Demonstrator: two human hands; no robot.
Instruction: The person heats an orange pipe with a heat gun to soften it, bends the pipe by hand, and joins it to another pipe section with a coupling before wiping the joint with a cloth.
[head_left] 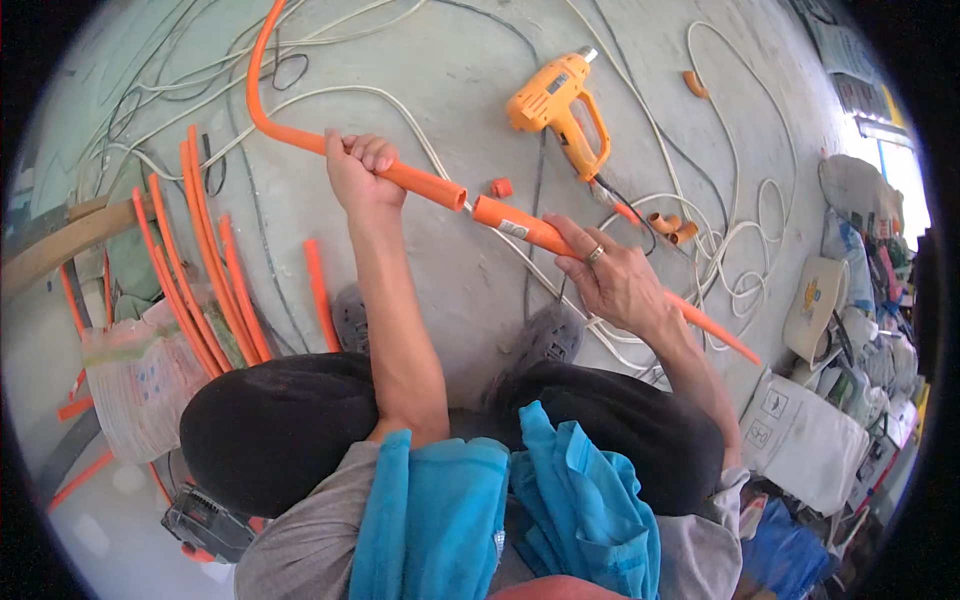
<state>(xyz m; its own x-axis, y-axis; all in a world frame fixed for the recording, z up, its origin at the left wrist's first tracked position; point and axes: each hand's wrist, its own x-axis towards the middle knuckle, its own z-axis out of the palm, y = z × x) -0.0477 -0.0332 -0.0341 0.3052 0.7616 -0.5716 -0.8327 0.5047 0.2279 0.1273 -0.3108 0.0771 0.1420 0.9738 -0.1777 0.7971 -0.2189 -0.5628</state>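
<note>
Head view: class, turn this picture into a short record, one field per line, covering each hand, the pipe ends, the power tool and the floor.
Left hand: gripping a bent orange pipe
Right hand: gripping a straighter orange pipe with a white label
Pipe ends: facing each other, apart
Power tool: yellow heat gun, lying on the floor
Also on floor: small red piece, curved orange fittings, pale cables
</note>
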